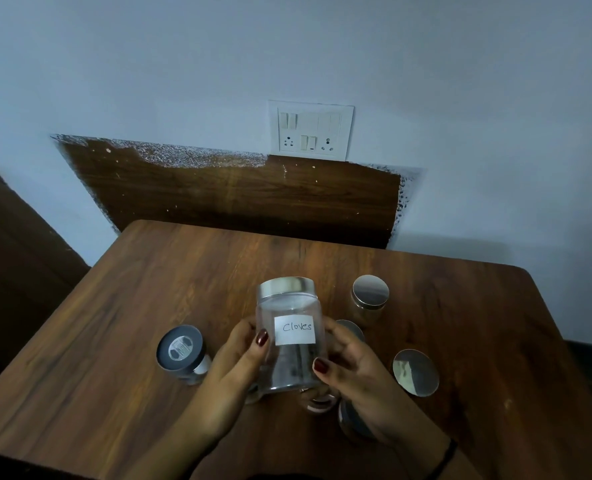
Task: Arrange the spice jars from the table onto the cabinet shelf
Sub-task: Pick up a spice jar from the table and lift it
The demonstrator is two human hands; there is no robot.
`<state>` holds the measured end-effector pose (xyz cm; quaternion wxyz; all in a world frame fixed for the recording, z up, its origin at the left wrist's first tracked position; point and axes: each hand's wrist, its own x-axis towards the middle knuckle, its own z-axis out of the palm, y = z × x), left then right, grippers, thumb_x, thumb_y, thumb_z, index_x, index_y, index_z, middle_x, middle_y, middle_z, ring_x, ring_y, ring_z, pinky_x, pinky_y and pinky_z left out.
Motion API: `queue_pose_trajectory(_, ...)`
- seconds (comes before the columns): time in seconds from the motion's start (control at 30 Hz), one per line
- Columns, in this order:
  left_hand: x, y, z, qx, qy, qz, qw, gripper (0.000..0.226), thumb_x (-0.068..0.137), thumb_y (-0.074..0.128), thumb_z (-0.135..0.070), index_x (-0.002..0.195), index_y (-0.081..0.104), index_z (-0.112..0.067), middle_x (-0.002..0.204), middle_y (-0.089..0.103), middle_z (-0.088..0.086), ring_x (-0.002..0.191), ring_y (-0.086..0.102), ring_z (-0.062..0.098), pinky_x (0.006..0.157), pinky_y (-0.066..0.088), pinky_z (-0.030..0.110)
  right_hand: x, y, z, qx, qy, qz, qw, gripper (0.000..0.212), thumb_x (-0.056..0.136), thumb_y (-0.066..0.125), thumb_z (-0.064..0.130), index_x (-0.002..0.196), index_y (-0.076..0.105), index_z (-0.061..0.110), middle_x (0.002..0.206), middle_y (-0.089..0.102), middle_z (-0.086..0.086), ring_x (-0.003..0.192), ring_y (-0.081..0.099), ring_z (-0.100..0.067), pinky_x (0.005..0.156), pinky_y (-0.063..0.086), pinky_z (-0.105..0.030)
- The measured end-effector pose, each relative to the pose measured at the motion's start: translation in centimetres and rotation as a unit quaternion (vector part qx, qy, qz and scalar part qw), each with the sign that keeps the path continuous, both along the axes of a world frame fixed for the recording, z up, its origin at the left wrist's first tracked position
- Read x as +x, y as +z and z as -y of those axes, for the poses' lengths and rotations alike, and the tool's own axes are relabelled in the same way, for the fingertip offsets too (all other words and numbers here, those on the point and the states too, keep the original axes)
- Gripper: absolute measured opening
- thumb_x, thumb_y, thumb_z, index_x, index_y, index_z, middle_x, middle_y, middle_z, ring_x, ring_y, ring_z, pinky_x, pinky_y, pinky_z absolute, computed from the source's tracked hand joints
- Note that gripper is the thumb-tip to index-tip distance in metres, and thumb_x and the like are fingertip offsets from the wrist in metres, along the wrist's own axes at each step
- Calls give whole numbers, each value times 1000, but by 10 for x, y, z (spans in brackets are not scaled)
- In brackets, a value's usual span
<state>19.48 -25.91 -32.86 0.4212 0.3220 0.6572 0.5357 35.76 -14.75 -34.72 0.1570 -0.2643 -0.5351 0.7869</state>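
Both hands, left and right, grip a clear glass jar with a silver lid and a white "Cloves" label, held above the brown wooden counter. Other silver-lidded jars stand around; those beneath the hands are hard to make out.

Reads "Cloves", handwritten in dark ink, on the white label stuck to the clear jar, over the middle of the table. Can't make out print on the black-lidded jar near the left edge: too blurred.
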Motion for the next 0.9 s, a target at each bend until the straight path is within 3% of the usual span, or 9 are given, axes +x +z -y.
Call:
queue_pose_trajectory(0.1,14,5,9,24,-33,-18,999,73,66,70,-70,122,58,-25,112,72,-10,102,70,8,79,54,20,7,1,-1,17,1,-4,1000,91,66,85,50,142,43,23,131,63,-4,117,64,-29,88,56,-49)
queue_pose_trajectory(0.17,18,2,9,9,-24,-41,999,82,63,72,-75,127,54,-28,118,71,-6,107,70,18,84,57,33,11,1,-2,25,6,-7,1000,89,67,84,50,142,43,24,131,64,-2,119,63,-26,91,56,-45)
queue_pose_trajectory(0.3,23,0,14,-1,10,-46,999,78,65,77,-67,129,54,-28,121,70,-1,104,70,22,89,57,46,16,0,-3,32,20,-5,999,89,66,84,48,141,41,28,131,64,5,122,61,-17,90,55,-31)
queue_pose_trajectory(0.37,25,-2,16,-9,25,-56,998,72,63,78,-63,122,59,-26,115,72,-2,99,71,21,86,58,43,17,-3,-3,46,28,5,999,93,66,84,51,144,39,29,132,63,6,122,60,-16,92,55,-33)
queue_pose_trajectory(0.53,24,-4,25,-16,42,-52,998,72,62,80,-58,122,61,-23,115,72,-1,97,72,22,80,57,34,14,-9,-1,67,49,17,996,94,66,84,52,145,37,35,132,62,3,121,61,-20,99,50,-55)
queue_pose_trajectory(0.7,13,-2,30,-17,48,-50,997,71,63,80,-56,124,60,-26,117,71,-3,100,71,22,81,58,32,0,-9,-1,34,55,17,998,98,58,90,47,139,38,31,128,66,0,118,63,-23,91,56,-42)
queue_pose_trajectory(0.8,2,0,31,-6,52,-27,998,64,71,86,-42,125,59,-21,117,72,0,98,72,24,78,60,31,-13,-7,-1,46,58,23,997,98,55,90,52,135,40,23,125,68,-1,116,64,-24,94,55,-42)
queue_pose_trajectory(0.9,-13,5,31,15,78,11,997,53,75,83,-19,122,59,-18,112,74,1,96,73,26,76,62,32,-29,-1,-1,35,54,13,998,96,56,91,45,133,42,16,121,69,-6,112,66,-28,86,58,-36)
